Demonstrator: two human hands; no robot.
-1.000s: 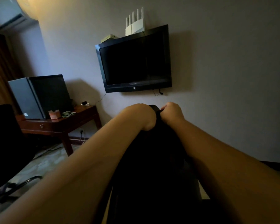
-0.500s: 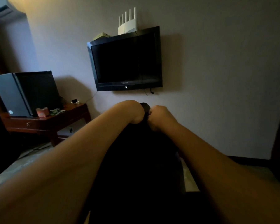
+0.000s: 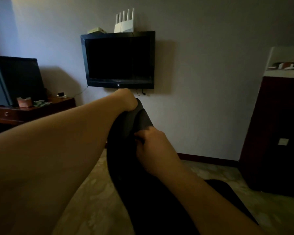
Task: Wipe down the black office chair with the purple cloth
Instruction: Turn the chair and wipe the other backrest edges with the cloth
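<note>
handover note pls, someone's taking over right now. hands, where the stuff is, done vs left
Left hand: closed over the top edge of the black office chair.
Right hand: lower on the chair's right edge, fingers pinched on dark fabric stretched between both hands; likely the cloth, but the room is too dim to show purple.
Chair: directly in front, back facing the wearer, below the wall TV.
Done: cannot tell how much is wiped.
Left: probably the chair's lower parts, which are not in view.
</note>
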